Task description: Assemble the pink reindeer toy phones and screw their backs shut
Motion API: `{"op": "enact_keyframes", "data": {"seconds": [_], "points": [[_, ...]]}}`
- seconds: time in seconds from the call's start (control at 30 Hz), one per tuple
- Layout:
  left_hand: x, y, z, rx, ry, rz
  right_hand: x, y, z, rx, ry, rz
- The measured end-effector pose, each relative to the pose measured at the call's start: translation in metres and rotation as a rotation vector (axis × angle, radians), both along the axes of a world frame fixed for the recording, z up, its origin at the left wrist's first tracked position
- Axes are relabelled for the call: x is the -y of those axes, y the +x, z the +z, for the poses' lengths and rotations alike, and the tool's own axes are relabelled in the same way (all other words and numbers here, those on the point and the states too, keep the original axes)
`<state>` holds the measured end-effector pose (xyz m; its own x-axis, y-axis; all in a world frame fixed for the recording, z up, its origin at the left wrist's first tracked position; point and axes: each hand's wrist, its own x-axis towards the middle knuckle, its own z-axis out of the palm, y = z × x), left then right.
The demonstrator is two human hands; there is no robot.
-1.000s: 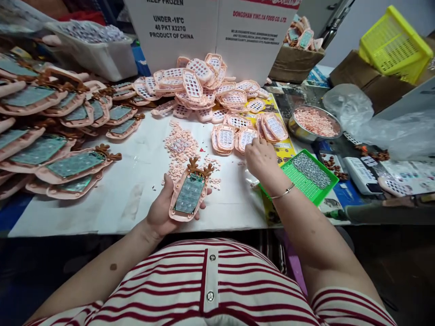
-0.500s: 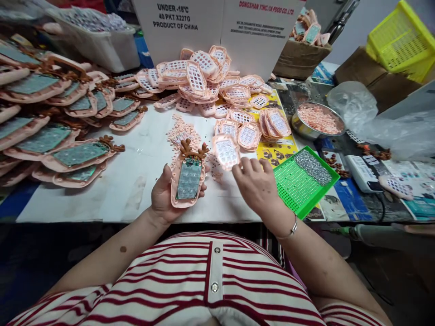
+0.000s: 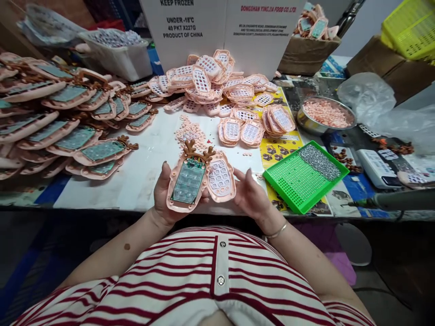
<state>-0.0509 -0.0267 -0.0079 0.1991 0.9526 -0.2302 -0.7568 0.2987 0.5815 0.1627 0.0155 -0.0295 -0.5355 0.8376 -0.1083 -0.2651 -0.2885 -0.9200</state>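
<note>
"What fills most of the space around you?"

"A long table topped with white sheeting [image 3: 142, 156]. Behind it stands a tall white cardboard carton with printed lettering [image 3: 217, 25], perhaps there as a backstop."

"And next down?"

"Overlapping piles of pink plastic shells with teal boards [image 3: 71, 95] on my left, and a heap of pink plastic covers pierced with holes [image 3: 200, 79] before the carton; sorting by kind probably saves searching. A bright green perforated plastic tray [image 3: 285, 174] lies beside my right hand [image 3: 253, 194], handy there, I'd say."

"How are you gripping?"

"My left hand [image 3: 161, 197] grasps a brown-antlered pink plastic shell with a teal board [image 3: 186, 181], board up, seemingly to show its inside. My right fingers meet the edge of a pink plastic cover with a pale keypad [image 3: 220, 176], thumb lifted clear. I can't tell which hand bears it."

"Where is that cover?"

"Just beside the shell, between my hands."

"Anything smaller?"

"Silvery metal pieces [image 3: 319, 160], banked at the tray's far end, likely for easy picking, and tiny pink plastic bits [image 3: 188, 130] scattered beyond the shell."
</note>
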Motion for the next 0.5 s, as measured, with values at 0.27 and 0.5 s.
{"op": "enact_keyframes", "data": {"seconds": [0.27,0.5], "points": [[-0.005,0.016,0.003,-0.122,-0.01,-0.023,0.011,-0.007,-0.011,-0.284,-0.272,0.182],[-0.004,0.016,0.008,-0.143,0.081,0.11,0.009,0.001,-0.018,-0.321,-0.325,-0.05]]}}
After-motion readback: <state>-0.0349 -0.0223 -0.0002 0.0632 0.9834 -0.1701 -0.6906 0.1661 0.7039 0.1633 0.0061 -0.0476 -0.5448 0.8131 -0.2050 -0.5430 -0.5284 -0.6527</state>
